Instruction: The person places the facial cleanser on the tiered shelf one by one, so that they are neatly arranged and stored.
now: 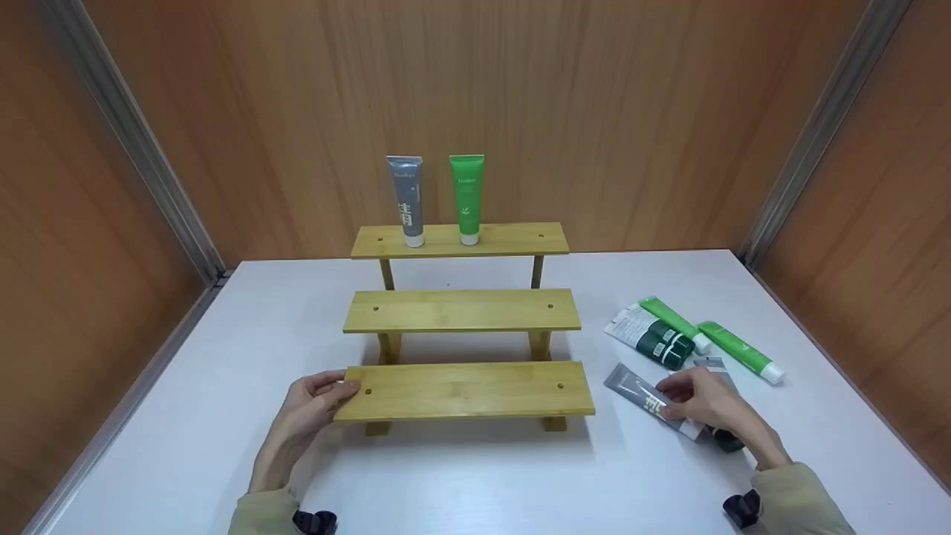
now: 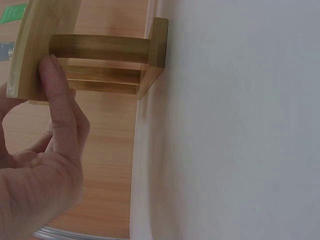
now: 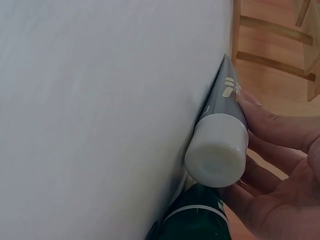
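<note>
My left hand (image 1: 303,410) grips the left end of the bottom step of a three-tier wooden stand (image 1: 468,390), thumb on top and fingers beneath. In the left wrist view a finger lies against the underside of that board (image 2: 31,75). To the right of the stand, my right hand (image 1: 709,407) pinches a grey tube (image 1: 631,388) with a white cap. The right wrist view shows its cap (image 3: 217,150) close up, with the thumb on the tube's side. A second grey tube (image 1: 715,364) and a dark green cap (image 1: 726,440) are partly hidden by this hand.
On the top step stand a grey-blue tube (image 1: 407,197) and a green tube (image 1: 467,195), caps down. Two green tubes (image 1: 743,351) and white-and-dark-green tubes (image 1: 645,332) lie on the white table (image 1: 461,490) at right. Wooden panels (image 1: 639,111) enclose the back and sides.
</note>
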The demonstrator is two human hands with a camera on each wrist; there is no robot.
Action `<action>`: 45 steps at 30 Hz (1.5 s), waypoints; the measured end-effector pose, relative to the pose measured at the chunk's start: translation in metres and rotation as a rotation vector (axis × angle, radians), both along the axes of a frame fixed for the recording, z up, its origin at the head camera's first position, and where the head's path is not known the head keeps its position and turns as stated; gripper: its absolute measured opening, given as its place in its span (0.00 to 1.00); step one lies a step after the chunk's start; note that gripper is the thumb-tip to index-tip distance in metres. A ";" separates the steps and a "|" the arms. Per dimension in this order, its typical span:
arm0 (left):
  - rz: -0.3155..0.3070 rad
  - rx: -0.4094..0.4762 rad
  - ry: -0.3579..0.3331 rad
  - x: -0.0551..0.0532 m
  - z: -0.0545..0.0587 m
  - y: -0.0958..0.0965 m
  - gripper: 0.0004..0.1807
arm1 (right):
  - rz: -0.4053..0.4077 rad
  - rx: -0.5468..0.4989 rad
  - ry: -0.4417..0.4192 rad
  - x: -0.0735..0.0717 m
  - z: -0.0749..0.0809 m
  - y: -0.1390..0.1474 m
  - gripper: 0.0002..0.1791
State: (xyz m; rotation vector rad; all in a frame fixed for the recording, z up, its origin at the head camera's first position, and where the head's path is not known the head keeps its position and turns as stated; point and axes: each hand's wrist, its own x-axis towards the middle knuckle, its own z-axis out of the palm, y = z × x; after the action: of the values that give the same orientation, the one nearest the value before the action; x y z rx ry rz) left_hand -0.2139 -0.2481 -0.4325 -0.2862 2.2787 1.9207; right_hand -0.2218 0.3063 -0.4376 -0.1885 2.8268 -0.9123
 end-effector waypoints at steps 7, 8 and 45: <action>-0.009 -0.002 0.008 0.000 0.000 -0.001 0.30 | -0.005 0.015 0.015 0.001 -0.002 -0.001 0.24; -0.007 0.001 0.007 0.000 0.000 -0.001 0.30 | -0.009 0.008 0.015 0.001 -0.002 -0.001 0.24; 0.000 0.006 -0.001 0.000 0.000 -0.003 0.29 | -0.127 -0.190 0.020 -0.001 -0.004 -0.007 0.29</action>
State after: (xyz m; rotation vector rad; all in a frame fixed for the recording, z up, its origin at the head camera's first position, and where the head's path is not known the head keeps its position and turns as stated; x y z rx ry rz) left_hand -0.2137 -0.2508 -0.4327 -0.2861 2.2721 1.9258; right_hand -0.2230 0.2993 -0.4417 -0.0412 2.7950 -1.2140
